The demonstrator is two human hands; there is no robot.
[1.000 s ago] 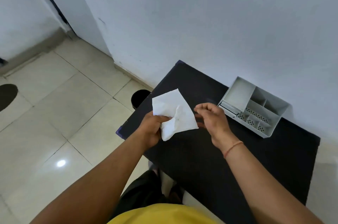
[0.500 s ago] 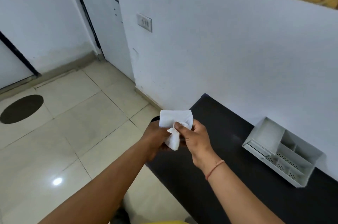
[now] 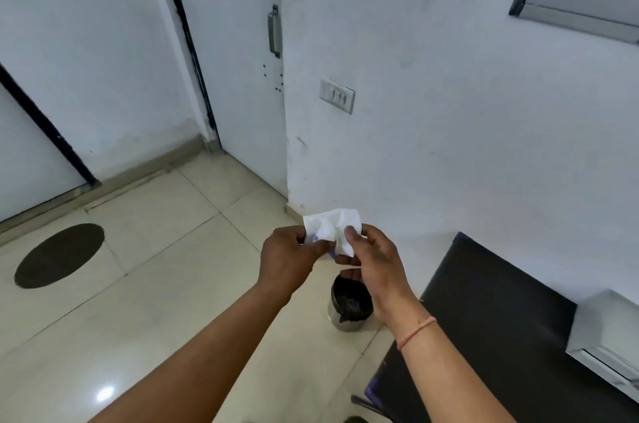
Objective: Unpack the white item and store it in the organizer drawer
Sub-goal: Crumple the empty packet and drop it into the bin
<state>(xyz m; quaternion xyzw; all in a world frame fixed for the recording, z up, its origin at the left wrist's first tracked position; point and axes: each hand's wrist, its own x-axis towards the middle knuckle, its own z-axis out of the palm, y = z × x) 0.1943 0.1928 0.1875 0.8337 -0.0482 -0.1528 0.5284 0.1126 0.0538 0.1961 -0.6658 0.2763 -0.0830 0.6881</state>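
Note:
Both hands hold a crumpled white paper wrapper (image 3: 332,227) out over the floor, left of the table and above a small bin. My left hand (image 3: 288,258) pinches its left side and my right hand (image 3: 371,255) grips its right side with thumb on top. A bit of blue shows between the fingers; what is inside the paper is hidden. The grey organizer drawer (image 3: 603,341) sits at the far right edge of the view on the black table (image 3: 484,312), only partly in frame.
A small metal bin with a black liner (image 3: 351,306) stands on the tiled floor right below my hands, beside the table's corner. A white wall with a switch plate (image 3: 337,95) is ahead, a door with a handle (image 3: 275,31) to the left. A dark round patch (image 3: 58,255) marks the floor.
My hands have carried the paper left, off the table and over the bin, scrunching it smaller. The view has swung left, so the organizer has slid to the right edge.

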